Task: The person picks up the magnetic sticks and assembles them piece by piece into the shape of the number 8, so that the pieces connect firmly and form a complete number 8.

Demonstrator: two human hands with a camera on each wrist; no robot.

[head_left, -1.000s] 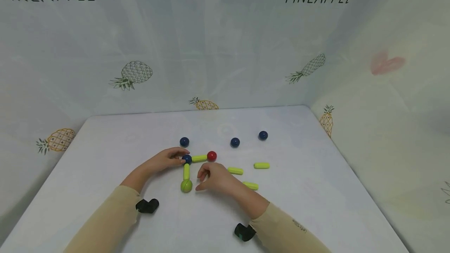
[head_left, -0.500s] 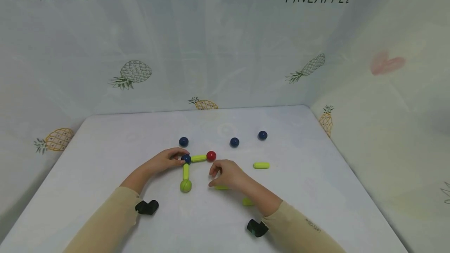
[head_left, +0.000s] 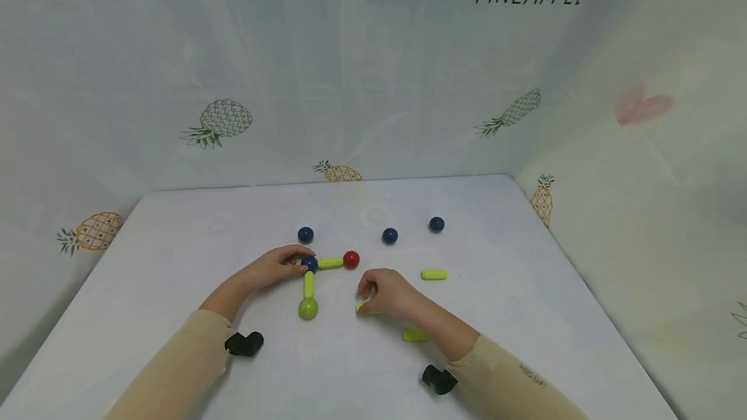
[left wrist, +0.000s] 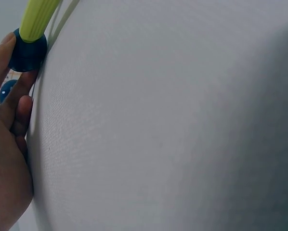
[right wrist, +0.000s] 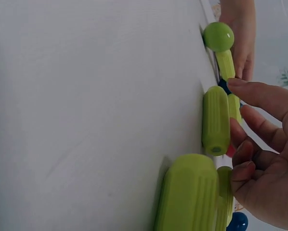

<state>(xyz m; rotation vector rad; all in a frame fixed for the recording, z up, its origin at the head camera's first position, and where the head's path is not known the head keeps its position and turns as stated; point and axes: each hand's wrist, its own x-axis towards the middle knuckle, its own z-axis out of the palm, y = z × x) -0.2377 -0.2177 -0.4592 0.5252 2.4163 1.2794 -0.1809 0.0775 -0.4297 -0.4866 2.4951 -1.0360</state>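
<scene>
Pale cloth (head_left: 373, 70) printed with pineapples hung beyond both hands, behind a white table (head_left: 245, 212). Two bare hands worked over it, apart from each other.

The left hand (head_left: 274, 268) pinched a blue ball (head_left: 310, 264) between thumb and fingers, close to the tabletop. From that ball a yellow-green side stick (head_left: 331, 263) ran rightward from the left hand to a red ball (head_left: 351, 259), and a near stick (head_left: 308, 286) ran back toward the person to a green ball (head_left: 308, 308), which lay between the hands.

The right hand (head_left: 388, 291) was bent at the fingers, its thumb and fingers parted, right beside a loose stick (right wrist: 215, 122); whether a fingertip touched it could not be told. A second loose stick (head_left: 415, 334) lay by the right wrist, on the person's side, and a third loose stick (head_left: 434, 274) to the right of the right hand. One spare blue ball (head_left: 305, 234) sat just beyond the left hand; two more (head_left: 390, 236) lay beyond the right.
</scene>
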